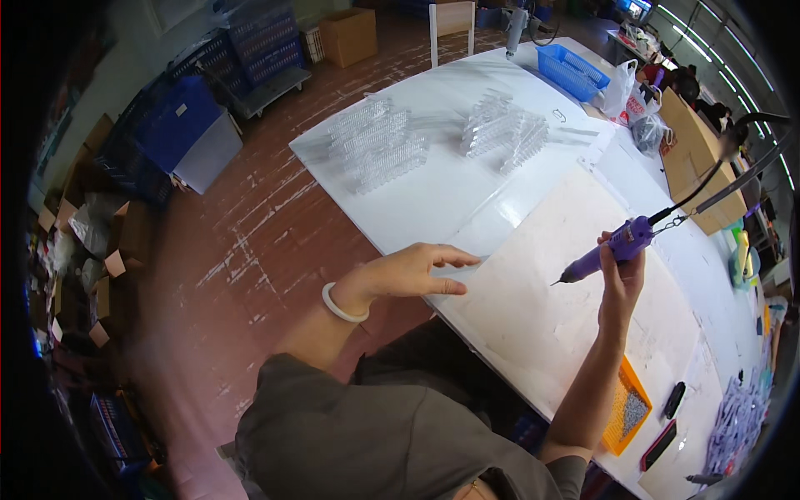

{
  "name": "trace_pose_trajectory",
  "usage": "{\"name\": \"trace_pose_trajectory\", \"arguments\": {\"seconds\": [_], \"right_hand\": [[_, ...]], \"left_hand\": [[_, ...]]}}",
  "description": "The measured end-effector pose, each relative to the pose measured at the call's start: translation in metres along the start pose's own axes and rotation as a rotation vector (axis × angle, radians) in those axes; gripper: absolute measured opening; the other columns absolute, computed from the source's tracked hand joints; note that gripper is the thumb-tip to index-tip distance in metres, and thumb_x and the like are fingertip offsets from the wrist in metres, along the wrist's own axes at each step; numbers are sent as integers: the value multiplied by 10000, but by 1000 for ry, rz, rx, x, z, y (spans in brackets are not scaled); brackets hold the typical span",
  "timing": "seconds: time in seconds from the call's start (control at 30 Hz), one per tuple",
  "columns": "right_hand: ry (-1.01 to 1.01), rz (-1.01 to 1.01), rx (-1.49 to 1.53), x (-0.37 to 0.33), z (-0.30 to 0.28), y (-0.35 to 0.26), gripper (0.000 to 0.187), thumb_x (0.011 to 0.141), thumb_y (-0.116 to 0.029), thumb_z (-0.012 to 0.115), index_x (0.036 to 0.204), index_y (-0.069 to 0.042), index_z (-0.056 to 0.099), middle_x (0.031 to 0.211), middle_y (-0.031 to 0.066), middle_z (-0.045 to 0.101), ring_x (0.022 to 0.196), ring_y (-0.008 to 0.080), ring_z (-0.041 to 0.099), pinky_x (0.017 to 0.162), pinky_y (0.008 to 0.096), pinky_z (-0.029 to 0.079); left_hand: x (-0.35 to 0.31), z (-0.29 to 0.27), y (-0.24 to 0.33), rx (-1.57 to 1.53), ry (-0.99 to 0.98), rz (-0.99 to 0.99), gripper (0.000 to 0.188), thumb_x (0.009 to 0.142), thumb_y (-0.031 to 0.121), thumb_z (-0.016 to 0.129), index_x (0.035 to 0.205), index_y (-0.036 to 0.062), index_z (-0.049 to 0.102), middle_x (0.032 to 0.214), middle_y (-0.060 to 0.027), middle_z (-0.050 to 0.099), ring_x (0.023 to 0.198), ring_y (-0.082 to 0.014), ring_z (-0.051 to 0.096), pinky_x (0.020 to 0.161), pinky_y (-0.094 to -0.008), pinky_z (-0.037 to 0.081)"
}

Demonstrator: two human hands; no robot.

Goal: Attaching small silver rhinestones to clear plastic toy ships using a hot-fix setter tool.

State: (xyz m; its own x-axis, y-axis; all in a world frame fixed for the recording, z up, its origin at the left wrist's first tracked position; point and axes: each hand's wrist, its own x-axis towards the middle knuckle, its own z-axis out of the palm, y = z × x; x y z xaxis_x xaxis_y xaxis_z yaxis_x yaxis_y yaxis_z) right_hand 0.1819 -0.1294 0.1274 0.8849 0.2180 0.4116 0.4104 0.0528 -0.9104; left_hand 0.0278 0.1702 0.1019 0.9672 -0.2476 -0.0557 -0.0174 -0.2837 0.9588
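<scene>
My right hand (621,287) is wrapped round a purple electric screwdriver (602,254), its thin bit pointing down and left over a pale board (550,242) on the table. The bit's tip touches no part that I can make out. A chain and black cable run from the tool's rear end to the upper right. At the table's near left edge, my left hand (417,271) is open, thumb and fingers apart, with a white band on the wrist. Something faintly clear shows between its fingers and the table, too indistinct to name.
Two groups of clear ridged plastic parts (379,146) (504,133) lie on the white table's far side. A blue basket (571,73) stands beyond. Near my right forearm are an orange tray (625,408) of small metal pieces and a black-and-red object (658,446). A cardboard box (700,158) stands far right.
</scene>
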Motion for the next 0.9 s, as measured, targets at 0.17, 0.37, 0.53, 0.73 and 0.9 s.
{"name": "trace_pose_trajectory", "arguments": {"seconds": [0.17, 0.37, 0.53, 0.73, 0.9], "right_hand": [[45, 4, -220, -22, 7, -13, 370, 872, -58, 653, 1199, 28, 502, 930, 70, 632, 870, 130, 597, 862, 293, 460], [155, 28, 22, -60, 7, -45, 315, 850, 58, 553, 1143, 3, 449, 852, 106, 597, 603, 160, 599, 585, 257, 494], [81, 107, 195, -86, -19, -62, 714, 790, -171, 703, 1366, 46, 341, 915, 78, 551, 780, 150, 563, 689, 265, 466], [-14, 154, 193, -117, -53, -55, 912, 683, -396, 855, 1366, 15, 411, 952, 34, 494, 819, 160, 534, 751, 285, 451], [-104, 20, 273, -128, -62, -41, 619, 671, -349, 880, 1083, -72, 510, 944, 48, 494, 736, 161, 560, 674, 250, 444]], "left_hand": [[20, -65, -40, 712, 721, 123, 623, 736, 309, 803, 1228, -3, 581, 1228, -188, 592, 1173, -343, 525, 1014, -393, 413], [42, -153, -47, 952, 729, -165, 724, 696, 350, 819, 1274, 8, 548, 1311, -200, 537, 1225, -349, 484, 1027, -402, 405], [62, -166, -56, 928, 594, -435, 817, 647, 389, 826, 1308, 21, 519, 1210, -191, 613, 1144, -333, 569, 970, -396, 453], [69, -181, -86, 915, 577, -419, 812, 601, 321, 844, 1287, 20, 529, 1170, -190, 637, 1109, -320, 602, 943, -388, 478], [71, -187, -94, 957, 545, -378, 788, 577, 287, 856, 1250, 18, 547, 1174, -193, 636, 1100, -323, 605, 945, -377, 475]]}}
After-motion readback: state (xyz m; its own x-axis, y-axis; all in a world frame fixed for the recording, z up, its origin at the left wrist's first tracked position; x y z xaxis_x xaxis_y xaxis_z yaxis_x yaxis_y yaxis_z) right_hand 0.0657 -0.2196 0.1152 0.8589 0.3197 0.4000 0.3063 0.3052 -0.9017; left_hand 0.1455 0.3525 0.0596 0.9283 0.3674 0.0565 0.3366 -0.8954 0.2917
